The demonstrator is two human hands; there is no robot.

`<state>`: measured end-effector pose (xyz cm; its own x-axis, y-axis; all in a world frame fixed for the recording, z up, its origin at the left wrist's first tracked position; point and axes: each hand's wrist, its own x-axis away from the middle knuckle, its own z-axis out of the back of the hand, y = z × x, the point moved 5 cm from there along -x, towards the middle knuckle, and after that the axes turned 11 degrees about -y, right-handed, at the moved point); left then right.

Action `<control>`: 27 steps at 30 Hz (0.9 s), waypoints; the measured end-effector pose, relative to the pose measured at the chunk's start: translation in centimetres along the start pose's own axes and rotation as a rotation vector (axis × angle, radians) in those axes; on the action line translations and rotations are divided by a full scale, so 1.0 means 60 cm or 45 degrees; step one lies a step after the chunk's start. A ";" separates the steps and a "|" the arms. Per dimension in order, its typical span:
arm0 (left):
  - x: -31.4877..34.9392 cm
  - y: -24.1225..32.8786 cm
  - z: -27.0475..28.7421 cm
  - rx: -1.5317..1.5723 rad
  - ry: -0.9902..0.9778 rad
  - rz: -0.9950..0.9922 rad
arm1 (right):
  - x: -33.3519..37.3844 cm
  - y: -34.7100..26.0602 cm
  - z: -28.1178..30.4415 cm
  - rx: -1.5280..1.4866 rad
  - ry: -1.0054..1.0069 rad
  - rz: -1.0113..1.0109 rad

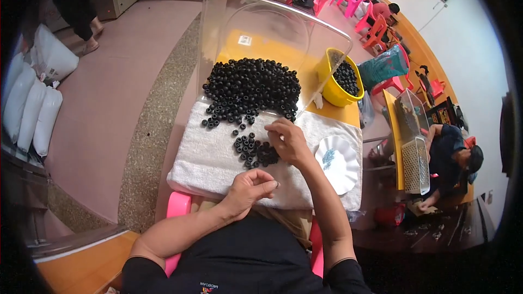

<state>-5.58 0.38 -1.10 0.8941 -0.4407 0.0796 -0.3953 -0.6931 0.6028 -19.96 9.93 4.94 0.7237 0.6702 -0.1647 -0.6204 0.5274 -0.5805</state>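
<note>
Many small black round parts with holes [253, 84] lie heaped at the mouth of a clear plastic bin [321, 17] and spill onto a white towel [196, 155]. A smaller cluster of the black parts [248, 149] sits apart, nearer to me. My right hand [290, 140] hovers by that cluster, fingers curled together; whatever they hold is hidden. Closer to my body, my left hand [250, 191] pinches thumb against forefinger, with a tiny dark bit at the tips that I cannot make out. Right of my right hand rests a white fluted dish [346, 171] holding tiny teal pieces [328, 159].
A yellow tub [338, 97] of similar black parts stands at the far right of the table. White sacks [48, 122] line the floor at left. At right, another person [455, 155] works beside a white perforated basket [415, 166]. Pink chairs [357, 0] stand farther back.
</note>
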 end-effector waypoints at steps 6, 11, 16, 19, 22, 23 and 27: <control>0.001 0.010 0.005 -0.011 0.045 -0.008 | 0.085 -0.011 0.002 -0.892 -0.126 -0.212; 0.001 0.012 -0.001 -0.041 0.029 -0.012 | 0.135 -0.036 -0.003 -1.243 -0.193 -0.315; -0.001 0.006 -0.004 -0.058 -0.059 0.054 | 0.162 -0.034 -0.015 -1.209 -0.160 -0.254; -0.001 -0.002 0.001 -0.032 -0.062 0.081 | 0.166 -0.052 -0.003 -0.804 -0.141 -0.025; 0.000 -0.003 0.002 -0.052 -0.068 0.092 | 0.171 -0.068 0.003 -0.805 -0.128 -0.025; -0.001 -0.004 0.003 -0.052 -0.069 0.093 | 0.173 -0.067 0.003 -0.785 -0.119 -0.018; 0.001 0.002 0.000 -0.081 -0.099 0.117 | 0.179 -0.068 0.000 -0.792 -0.066 -0.096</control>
<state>-5.56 0.28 -1.05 0.8346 -0.5454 0.0769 -0.4587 -0.6110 0.6452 -9.68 14.96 5.55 0.7333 0.6757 -0.0757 -0.2654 0.1819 -0.9468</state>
